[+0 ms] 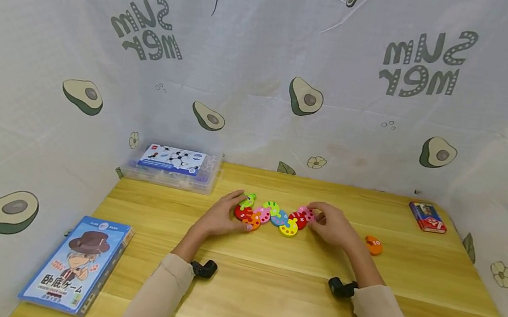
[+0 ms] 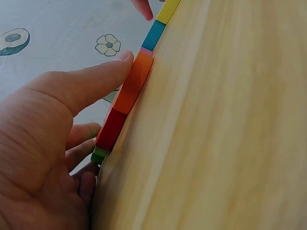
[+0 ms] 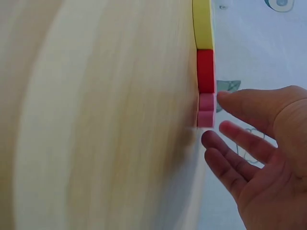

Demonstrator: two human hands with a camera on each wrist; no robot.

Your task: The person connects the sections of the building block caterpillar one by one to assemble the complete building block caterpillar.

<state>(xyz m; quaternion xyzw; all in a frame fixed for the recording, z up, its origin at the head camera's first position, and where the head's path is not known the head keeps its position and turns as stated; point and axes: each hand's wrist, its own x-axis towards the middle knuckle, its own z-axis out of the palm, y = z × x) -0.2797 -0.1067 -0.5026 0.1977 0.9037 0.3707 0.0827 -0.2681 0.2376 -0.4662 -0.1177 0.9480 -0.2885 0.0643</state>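
On the wooden table lies a chain of interlocking flat number puzzle pieces [image 1: 280, 218] in the form of a caterpillar, with a green head piece [image 1: 248, 201] at the left. My left hand [image 1: 221, 216] holds this end. Its thumb is on the orange piece [image 2: 134, 81] and its fingers curl beside the red piece [image 2: 111, 128] and the head. At the chain's right end my right hand [image 1: 332, 225] pinches a pink piece [image 3: 206, 110] beside the red one. Part of the pink piece is hidden by fingers in the head view.
A separate orange piece marked 10 [image 1: 374, 245] lies right of the right hand. A clear plastic case [image 1: 174, 167] stands at the back left, a blue game box [image 1: 78, 264] at the front left, and a small red card box [image 1: 428, 217] at the back right. A printed curtain [image 1: 258, 126] hangs behind.
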